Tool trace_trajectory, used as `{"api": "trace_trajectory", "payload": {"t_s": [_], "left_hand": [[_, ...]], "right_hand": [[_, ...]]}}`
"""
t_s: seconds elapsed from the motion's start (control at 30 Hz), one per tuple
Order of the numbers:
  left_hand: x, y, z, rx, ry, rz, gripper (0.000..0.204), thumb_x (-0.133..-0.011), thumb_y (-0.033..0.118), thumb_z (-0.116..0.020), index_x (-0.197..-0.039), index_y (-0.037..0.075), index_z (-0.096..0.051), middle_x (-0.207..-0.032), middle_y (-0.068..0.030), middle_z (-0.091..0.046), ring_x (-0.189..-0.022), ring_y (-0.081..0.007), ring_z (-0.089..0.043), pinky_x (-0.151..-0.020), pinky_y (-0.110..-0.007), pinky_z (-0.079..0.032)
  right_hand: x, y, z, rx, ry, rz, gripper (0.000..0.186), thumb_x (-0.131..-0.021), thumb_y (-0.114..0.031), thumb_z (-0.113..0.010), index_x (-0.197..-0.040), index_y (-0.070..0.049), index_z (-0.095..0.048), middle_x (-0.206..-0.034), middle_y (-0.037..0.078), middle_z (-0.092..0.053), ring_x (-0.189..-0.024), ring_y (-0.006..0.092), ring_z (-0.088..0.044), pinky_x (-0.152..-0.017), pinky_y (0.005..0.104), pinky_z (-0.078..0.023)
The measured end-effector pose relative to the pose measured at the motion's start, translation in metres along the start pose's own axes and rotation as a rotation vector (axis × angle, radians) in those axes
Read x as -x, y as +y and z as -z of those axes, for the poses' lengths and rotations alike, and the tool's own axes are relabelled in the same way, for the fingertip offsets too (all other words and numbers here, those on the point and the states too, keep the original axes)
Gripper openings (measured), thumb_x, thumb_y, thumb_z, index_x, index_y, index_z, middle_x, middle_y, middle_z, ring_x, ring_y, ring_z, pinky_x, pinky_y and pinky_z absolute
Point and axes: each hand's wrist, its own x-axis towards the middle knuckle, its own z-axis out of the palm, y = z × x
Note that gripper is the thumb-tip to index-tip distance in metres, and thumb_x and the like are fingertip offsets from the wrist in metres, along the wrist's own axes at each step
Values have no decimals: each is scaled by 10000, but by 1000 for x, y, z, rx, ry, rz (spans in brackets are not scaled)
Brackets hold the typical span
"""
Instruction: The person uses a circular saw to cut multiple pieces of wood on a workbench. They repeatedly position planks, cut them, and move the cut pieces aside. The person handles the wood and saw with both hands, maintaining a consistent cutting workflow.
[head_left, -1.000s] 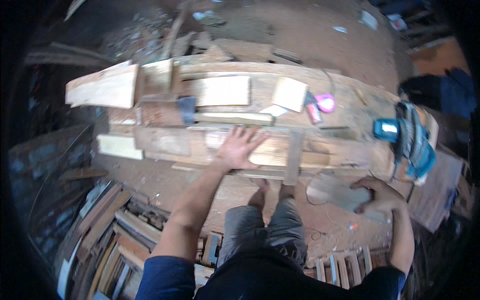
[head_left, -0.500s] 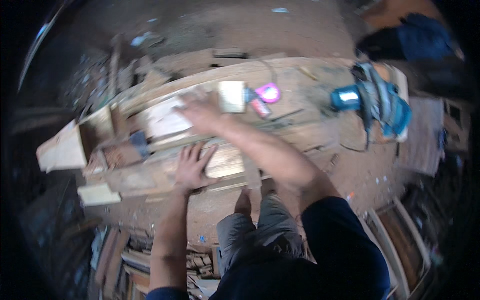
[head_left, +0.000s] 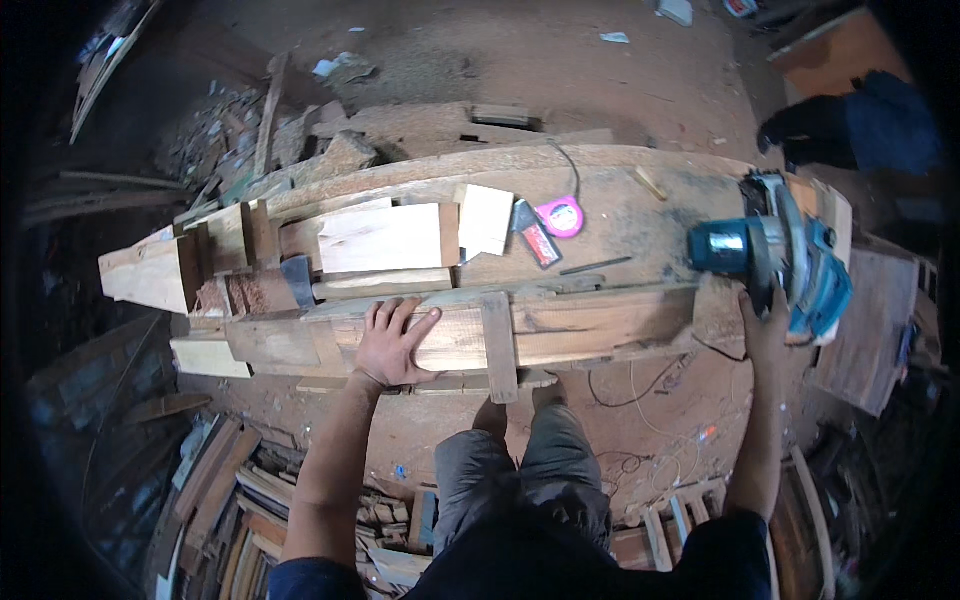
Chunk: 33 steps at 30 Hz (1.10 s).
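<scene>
My left hand [head_left: 395, 345] lies on the near plank [head_left: 570, 325] of a long wooden workbench, palm down with fingers spread. A short wooden crosspiece [head_left: 499, 345] stands out from the plank's near side, right of that hand. At the bench's right end, my right hand [head_left: 766, 318] is at the near side of a teal circular saw [head_left: 725, 247], thumb and fingers apart; whether it touches the saw is unclear. Beyond my left hand lie a pale board [head_left: 382, 239] and a smaller pale wooden block [head_left: 487, 219].
A pink tape measure [head_left: 562, 216], a small dark-and-red box [head_left: 537, 237] and a pencil-like stick [head_left: 596, 266] lie mid-bench. Wood offcuts [head_left: 260, 490] are piled below left. A cable [head_left: 640, 400] trails on the floor. Another person's dark clothing [head_left: 890, 120] shows at far right.
My right hand has left the pale board and moved right to the saw. My left hand stays on the near plank. The view has shifted and become sharper.
</scene>
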Motion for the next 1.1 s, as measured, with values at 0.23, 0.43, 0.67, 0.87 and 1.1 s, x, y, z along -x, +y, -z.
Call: {"api": "trace_trajectory", "payload": {"t_s": [0.23,0.43,0.67,0.87,1.1], "left_hand": [[13,-3,-12,-34,37,9,1042,-601,723,-808,-1504,273,-547,-1488,-152,-493,-1327,-404,-456,-1124,-627,-311],[7,1,-13,-55,7,8,1085,-602,747,-815,-1519,248,-519,-1481,-169,-487,-1339,-428,-441,-1140,-646,-288],[12,4,-13,-91,-33,28,1134,-620,756,-811,-1544,198,-464,-1514,-208,-421,-1396,-449,-374,-1187,-654,-229],[-20,65,-11,32,170,59,874,-906,644,-633,-1539,74,-440,-1446,-232,-483,-1398,-434,-387,-1225,-622,-182],[-58,70,-47,14,426,398,286,-1027,327,-570,-1017,82,-715,-1032,-138,-647,-1053,-349,-543,-1009,-516,-351]], "right_hand": [[-42,10,-16,-199,-97,116,355,-953,-167,-764,-1219,44,-658,-996,141,-726,-913,218,-676,-867,368,-529],[-56,6,41,-323,-81,-99,351,-982,-199,-739,-1228,45,-686,-1079,89,-723,-973,191,-645,-913,336,-503],[67,-49,142,-506,-51,-292,235,-892,-221,-742,-997,-18,-685,-740,19,-641,-626,97,-579,-579,260,-443],[176,-80,131,-954,-151,-538,340,-817,-193,-716,-1059,35,-645,-723,65,-644,-587,154,-608,-566,290,-487],[267,-108,50,-1395,-356,-755,364,-786,-56,-722,-1127,54,-659,-791,90,-662,-641,183,-635,-607,342,-521]]}}
